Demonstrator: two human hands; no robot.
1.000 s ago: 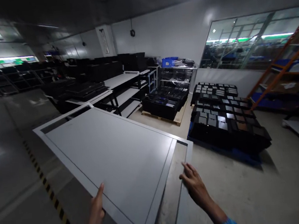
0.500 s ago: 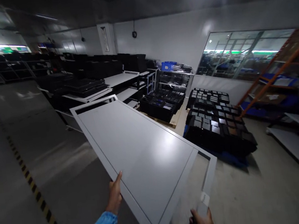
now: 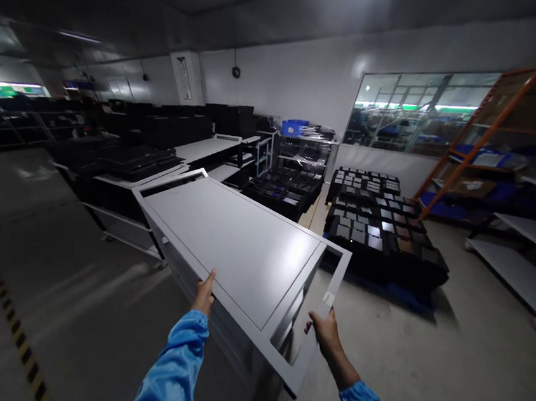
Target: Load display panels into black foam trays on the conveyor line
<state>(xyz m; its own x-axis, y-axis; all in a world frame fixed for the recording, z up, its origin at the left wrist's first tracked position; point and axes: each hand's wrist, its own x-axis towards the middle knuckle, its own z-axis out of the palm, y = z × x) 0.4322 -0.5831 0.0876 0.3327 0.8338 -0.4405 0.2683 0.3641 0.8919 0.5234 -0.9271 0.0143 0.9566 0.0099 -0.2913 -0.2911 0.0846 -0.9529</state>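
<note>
The grey cart (image 3: 239, 245) fills the middle of the frame, its flat top running from the centre towards the lower middle, where an open rail frame sticks out at its near end. The left hand (image 3: 204, 294) grips the cart's left edge just left of centre, thumb laid on top and the other fingers hidden under the rim. The right hand (image 3: 324, 333) is closed around the rail at the near right corner, low in the middle of the frame, just below a small white tag (image 3: 327, 298) stuck on that rail. So the cart lies ahead of both hands and between them, held at its near end. Blue sleeves (image 3: 168, 389) cover both arms along the bottom edge. Right of the cart, near its far corner, stands a pallet of black trays (image 3: 387, 239), with a second stack of trays (image 3: 286, 189) beyond it at centre. A blue crate (image 3: 295, 126) sits behind those. A wide window (image 3: 412, 112) is in the wall at the upper right, an orange rack (image 3: 481, 133) at the right edge. A yellow-and-black floor stripe (image 3: 15, 323) runs down the left side.
</note>
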